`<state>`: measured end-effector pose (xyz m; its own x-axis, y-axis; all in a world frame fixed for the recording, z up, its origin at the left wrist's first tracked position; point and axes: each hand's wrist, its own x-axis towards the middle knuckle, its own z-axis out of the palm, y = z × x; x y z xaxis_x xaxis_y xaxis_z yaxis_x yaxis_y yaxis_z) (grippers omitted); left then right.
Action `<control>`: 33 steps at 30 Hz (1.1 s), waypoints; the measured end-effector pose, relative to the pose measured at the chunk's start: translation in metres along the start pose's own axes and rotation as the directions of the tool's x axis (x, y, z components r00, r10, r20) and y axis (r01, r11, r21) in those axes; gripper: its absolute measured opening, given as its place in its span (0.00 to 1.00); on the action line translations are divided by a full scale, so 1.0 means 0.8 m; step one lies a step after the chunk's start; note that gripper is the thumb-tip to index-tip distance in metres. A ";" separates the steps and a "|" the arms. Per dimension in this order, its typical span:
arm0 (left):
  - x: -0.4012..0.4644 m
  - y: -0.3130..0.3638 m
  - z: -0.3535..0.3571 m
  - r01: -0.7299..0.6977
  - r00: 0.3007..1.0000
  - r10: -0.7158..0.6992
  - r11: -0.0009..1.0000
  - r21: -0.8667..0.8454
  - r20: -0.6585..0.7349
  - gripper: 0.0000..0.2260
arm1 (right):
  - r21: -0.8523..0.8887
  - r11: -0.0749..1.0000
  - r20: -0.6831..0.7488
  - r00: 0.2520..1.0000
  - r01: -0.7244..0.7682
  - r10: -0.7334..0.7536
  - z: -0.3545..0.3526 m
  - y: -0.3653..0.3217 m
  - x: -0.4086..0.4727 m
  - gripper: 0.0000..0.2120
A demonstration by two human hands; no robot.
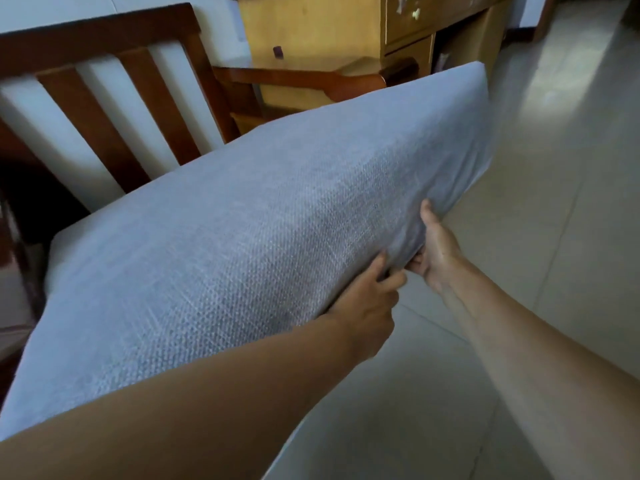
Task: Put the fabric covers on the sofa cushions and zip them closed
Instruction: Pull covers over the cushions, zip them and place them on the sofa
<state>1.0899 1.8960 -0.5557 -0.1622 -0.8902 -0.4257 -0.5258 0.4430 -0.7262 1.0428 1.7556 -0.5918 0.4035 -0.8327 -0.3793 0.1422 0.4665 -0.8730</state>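
Note:
A large sofa cushion in a grey woven fabric cover (242,216) fills the middle of the head view, tilted with its far corner raised toward the upper right. My left hand (367,306) pinches the cover at the cushion's near right edge, fingers curled into a fold. My right hand (436,251) grips the same edge just to the right, thumb on top and fingers tucked under the fabric. The two hands almost touch. The zip is not visible; the edge under my hands is hidden.
A dark wooden sofa frame with slatted back (90,98) stands behind the cushion, its armrest (298,77) to the right. A yellow wooden cabinet with drawers (346,36) is at the back. Pale tiled floor (554,202) spreads to the right.

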 end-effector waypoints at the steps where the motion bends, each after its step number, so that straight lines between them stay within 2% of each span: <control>1: -0.004 -0.011 -0.002 -0.009 1.000 0.009 1.000 -0.013 0.004 0.17 | -0.007 1.000 -0.013 1.000 -0.020 0.020 0.004 -0.011 0.001 0.28; 7: -0.036 -0.081 -0.016 -0.067 0.998 0.067 0.997 -0.025 0.005 0.18 | -0.032 0.996 -0.034 0.996 -0.087 0.086 0.046 -0.074 -0.011 0.28; 16: -0.091 -0.200 -0.032 -0.020 0.998 0.028 0.989 -0.144 0.054 0.15 | -0.061 0.979 0.020 0.981 -0.193 0.195 0.128 -0.183 -0.022 0.26; 20: -0.120 -0.260 -0.037 0.050 0.993 -0.025 0.976 -0.214 0.119 0.14 | -0.112 0.964 0.076 0.965 -0.242 0.251 0.176 -0.235 -0.021 0.17; 23: -0.141 -0.308 -0.032 0.182 0.978 -0.146 0.949 -0.257 0.152 0.12 | -0.140 0.959 0.111 0.959 -0.246 0.262 0.223 -0.281 -0.017 0.16; 25: -0.153 -0.337 -0.020 0.274 0.957 -0.236 0.927 -0.255 0.169 0.12 | -0.183 0.956 0.114 0.961 -0.229 0.252 0.259 -0.308 -0.010 0.24; 27: -0.164 -0.365 -0.003 0.366 0.930 -0.350 0.901 -0.234 0.110 0.10 | -0.201 0.958 0.112 0.967 -0.204 0.229 0.296 -0.329 -0.003 0.31; 30: -0.178 -0.409 0.027 0.503 0.859 -0.512 0.842 -0.193 0.005 0.06 | -0.188 0.969 0.135 0.973 -0.160 0.187 0.347 -0.350 0.014 0.34; 33: -0.189 -0.455 0.056 0.562 0.792 -0.604 0.776 -0.286 -0.084 0.04 | -0.190 0.974 0.167 0.973 -0.125 0.158 0.396 -0.368 0.033 0.37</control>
<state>1.3433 1.8741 -0.2517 0.1194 -0.9820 0.1465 -0.7381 -0.1865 -0.6485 1.2977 1.6912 -0.2479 0.5661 -0.6870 -0.4556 -0.0837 0.5019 -0.8608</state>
